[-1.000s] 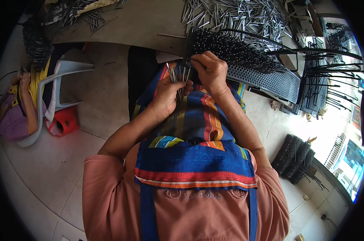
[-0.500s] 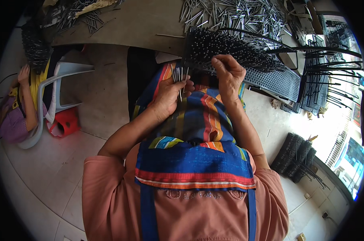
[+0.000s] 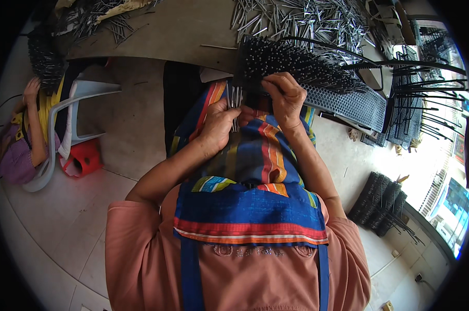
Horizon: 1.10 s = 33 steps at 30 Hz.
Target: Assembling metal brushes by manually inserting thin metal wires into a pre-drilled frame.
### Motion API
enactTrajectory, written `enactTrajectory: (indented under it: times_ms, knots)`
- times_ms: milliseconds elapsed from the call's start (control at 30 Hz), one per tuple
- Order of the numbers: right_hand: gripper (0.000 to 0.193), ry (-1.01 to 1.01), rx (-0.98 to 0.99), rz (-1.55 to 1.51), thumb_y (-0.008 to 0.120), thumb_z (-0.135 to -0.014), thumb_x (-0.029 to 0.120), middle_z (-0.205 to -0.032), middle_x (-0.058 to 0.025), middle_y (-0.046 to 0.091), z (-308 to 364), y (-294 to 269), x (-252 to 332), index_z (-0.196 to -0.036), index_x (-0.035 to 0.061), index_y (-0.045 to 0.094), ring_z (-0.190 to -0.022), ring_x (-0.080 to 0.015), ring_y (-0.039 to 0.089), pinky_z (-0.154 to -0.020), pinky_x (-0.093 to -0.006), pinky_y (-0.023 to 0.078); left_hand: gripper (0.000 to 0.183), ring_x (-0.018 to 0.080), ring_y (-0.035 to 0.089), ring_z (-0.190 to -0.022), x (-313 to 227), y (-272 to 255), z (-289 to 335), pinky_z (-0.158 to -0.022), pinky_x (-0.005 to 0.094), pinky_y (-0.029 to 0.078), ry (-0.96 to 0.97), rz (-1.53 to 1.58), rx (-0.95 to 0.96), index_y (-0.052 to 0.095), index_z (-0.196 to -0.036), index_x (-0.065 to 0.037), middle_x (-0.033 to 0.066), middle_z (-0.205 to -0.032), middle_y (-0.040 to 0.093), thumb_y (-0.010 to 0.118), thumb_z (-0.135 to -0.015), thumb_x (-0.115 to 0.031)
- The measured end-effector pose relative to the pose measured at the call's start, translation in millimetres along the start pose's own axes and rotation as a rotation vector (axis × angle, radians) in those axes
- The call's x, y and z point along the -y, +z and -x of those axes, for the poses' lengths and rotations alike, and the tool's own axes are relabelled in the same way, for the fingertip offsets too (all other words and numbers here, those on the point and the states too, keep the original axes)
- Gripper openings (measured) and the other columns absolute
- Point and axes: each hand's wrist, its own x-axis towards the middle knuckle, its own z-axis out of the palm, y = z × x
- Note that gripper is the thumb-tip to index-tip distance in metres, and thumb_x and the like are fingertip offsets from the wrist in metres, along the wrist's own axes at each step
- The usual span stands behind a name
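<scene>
Over my lap, my left hand (image 3: 217,126) is closed around a small bunch of thin metal rods (image 3: 236,96) that stick out past the thumb. Just to its right, my right hand (image 3: 287,101) is in a pinch, thumb against forefinger; whatever it may hold is too small to make out. That hand overlaps the near left part of a long dark block of densely packed upright pins (image 3: 296,61). Below the pins runs a grey perforated panel (image 3: 351,106) with a honeycomb of holes. Whether my right fingers touch the block cannot be told.
Loose metal rods (image 3: 312,26) lie heaped on the table (image 3: 182,36) behind the block. Black hooked rods (image 3: 431,98) project at the right. Dark bundles (image 3: 378,203) stand on the floor. At left sits another person (image 3: 30,140) on a grey chair (image 3: 53,140) beside a red stool (image 3: 84,158).
My right hand has moved a little left, closer to my left hand. The rods in my left hand, fanned out before, now lie closer together.
</scene>
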Motion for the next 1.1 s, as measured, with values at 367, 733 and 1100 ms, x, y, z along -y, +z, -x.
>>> enactTrajectory:
  times_ms: [367, 733, 1100]
  knots:
    - [0.008, 0.001, 0.014, 0.254, 0.072, -0.08, 0.002, -0.07, -0.0073, 0.064, 1, 4, 9, -0.088, 0.0003, 0.072, -0.059, -0.0128, 0.06, -0.055, -0.0273, 0.047, 0.018, 0.0227, 0.071, -0.083, -3, 1, 0, -0.071, 0.0325, 0.057, -0.008, 0.07, 0.019, 0.065, -0.107, 0.002, 0.0166, -0.097, 0.072, 0.057, -0.091, 0.001]
    - [0.006, 0.704, 0.036, -0.515, 0.068, -0.088, 0.006, -0.069, 0.0029, 0.061, 12, -16, 9, -0.088, -0.0001, 0.069, -0.058, -0.0026, 0.049, -0.052, -0.0187, 0.037, 0.017, 0.0165, 0.07, -0.077, -1, 10, -4, -0.069, 0.0279, 0.055, -0.06, 0.109, 0.012, 0.068, -0.106, -0.002, 0.0099, -0.09, 0.072, 0.059, -0.095, -0.01]
    - [0.009, 0.076, -0.104, 0.019, 0.072, -0.077, -0.005, -0.078, -0.0038, 0.064, 3, -11, -6, -0.085, -0.0011, 0.07, -0.069, -0.0077, 0.058, -0.061, -0.021, 0.045, 0.019, 0.0178, 0.07, -0.076, 3, 4, -7, -0.067, 0.0291, 0.055, -0.049, 0.02, 0.023, 0.065, -0.11, -0.002, 0.0098, -0.089, 0.072, 0.054, -0.094, -0.004]
